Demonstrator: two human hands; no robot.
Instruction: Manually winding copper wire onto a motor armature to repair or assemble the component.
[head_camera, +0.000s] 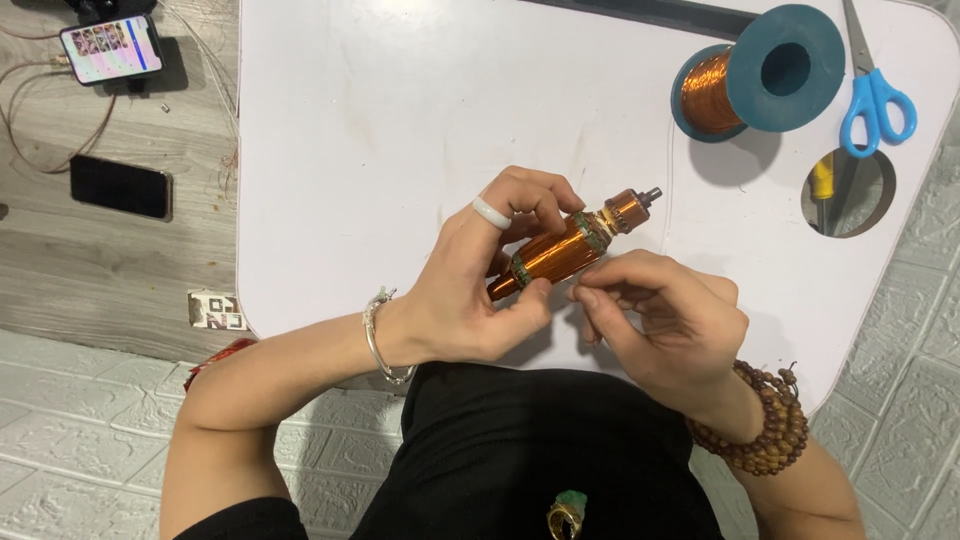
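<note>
Left hand (470, 290) gripping a copper-wound armature (565, 250) over the white worktop (400, 120), right hand (660, 310) pinched shut at its side, maybe on fine wire, can't tell.

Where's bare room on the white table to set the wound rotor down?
The table's upper-left stretch is bare, from its left edge across to the wire spool and down to the left hand. A smaller bare patch lies right of the right hand, below the round hole. The top right is crowded: spool, scissors, hole.
</note>
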